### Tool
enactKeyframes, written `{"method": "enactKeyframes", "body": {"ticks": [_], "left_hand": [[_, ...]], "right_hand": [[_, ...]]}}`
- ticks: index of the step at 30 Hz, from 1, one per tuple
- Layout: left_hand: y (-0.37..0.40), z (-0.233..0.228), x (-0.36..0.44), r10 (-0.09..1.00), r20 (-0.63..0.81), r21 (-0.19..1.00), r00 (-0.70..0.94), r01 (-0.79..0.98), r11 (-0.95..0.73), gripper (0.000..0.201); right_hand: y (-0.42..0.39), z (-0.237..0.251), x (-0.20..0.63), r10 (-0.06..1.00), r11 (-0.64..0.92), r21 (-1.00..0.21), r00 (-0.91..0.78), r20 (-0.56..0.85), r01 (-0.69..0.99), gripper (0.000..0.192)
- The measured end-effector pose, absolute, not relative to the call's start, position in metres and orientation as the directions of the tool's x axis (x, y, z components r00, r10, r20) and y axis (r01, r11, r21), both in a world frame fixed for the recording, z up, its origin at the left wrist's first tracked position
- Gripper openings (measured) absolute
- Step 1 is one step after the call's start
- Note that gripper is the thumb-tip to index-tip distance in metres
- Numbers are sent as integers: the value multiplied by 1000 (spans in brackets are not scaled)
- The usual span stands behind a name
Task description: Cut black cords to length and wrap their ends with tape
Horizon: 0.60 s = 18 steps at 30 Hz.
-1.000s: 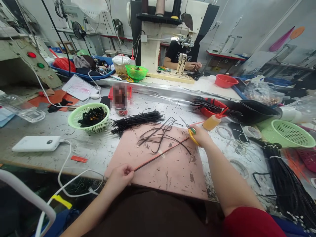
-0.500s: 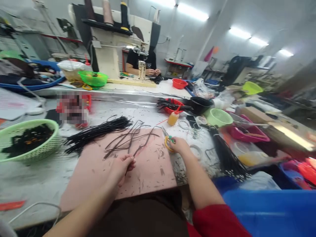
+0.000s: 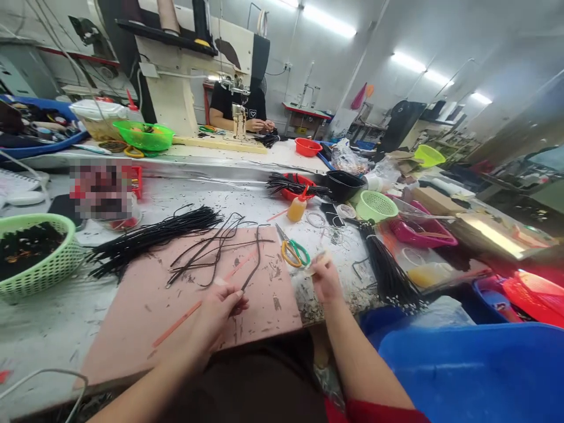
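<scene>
My left hand (image 3: 227,306) is closed around the lower end of a thin black cord (image 3: 254,264), which runs up across a pink board (image 3: 264,320). An orange-red strip (image 3: 178,323) lies on the board and passes under this hand. Several loose black cords (image 3: 194,261) cross each other just beyond it. Scissors (image 3: 293,249) with one yellow and one green handle lie at the board's right edge, blades pointing away. Close to their handles is my right hand (image 3: 326,279), its fingers pinched together near something small and pale, too blurred to name.
A bundle of black cords (image 3: 158,235) lies at the board's upper left, beside a green basket (image 3: 66,258). A glue bottle (image 3: 296,208) stands behind the scissors. Another cord bundle (image 3: 388,270) is at right, above a blue bin (image 3: 476,358). Across the table, a person sits behind a sewing machine (image 3: 176,106).
My right hand has let go of the scissors and moved slightly nearer to me; they now lie on the table. My left hand still grips the cord. The view has shifted to the right.
</scene>
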State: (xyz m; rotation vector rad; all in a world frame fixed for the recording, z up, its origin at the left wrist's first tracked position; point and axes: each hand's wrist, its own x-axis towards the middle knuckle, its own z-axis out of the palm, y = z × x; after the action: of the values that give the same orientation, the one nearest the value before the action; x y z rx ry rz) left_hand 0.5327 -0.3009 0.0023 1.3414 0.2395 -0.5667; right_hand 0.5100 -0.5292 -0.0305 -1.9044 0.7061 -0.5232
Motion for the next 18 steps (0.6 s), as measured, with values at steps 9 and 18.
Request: {"method": "enactKeyframes", "body": {"ticks": [9,18], "left_hand": [[-305,12,515,-388,-484,780,785,588,217,13],[-300,14,514,-304,-472,771,828,554,313,14]], "right_hand": [[-415,-29,490,-363,-204,-917,843,397,344,9],[-421,-25,489,-110,-537,-681,759,641,498,14]]}}
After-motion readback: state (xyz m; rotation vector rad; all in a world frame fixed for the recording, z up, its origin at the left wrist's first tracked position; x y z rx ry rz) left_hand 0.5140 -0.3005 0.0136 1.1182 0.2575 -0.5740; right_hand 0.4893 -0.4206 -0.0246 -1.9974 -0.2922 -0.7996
